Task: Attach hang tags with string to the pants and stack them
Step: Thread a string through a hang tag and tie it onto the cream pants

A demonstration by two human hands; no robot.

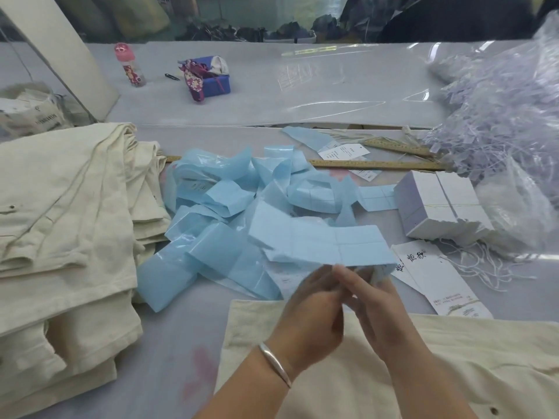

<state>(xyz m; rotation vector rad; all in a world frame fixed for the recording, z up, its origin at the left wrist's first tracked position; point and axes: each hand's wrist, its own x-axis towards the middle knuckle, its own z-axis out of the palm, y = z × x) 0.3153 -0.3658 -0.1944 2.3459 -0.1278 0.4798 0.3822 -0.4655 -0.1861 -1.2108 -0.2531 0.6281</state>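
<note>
Both hands, left (314, 309) and right (375, 306), were held together above the pants (393, 367), fingers pinched on something small; what, could not be told. Tags (435, 279) lay just beyond the pants. A tag seemed in preparation; threading would likely be needed next.

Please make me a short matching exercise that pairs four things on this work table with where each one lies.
Things:
1. stack of cream pants
2. pink-capped bottle
3. bundle of white tags
4. blue sticker sheets

Places:
A. far left of the table, upright, near a blue box
B. right side, tied round with string, in front of the wooden ruler
C. left edge of the table, folded and piled
D. middle of the table, in a loose heap

Pairs: 1-C, 2-A, 3-B, 4-D
</note>
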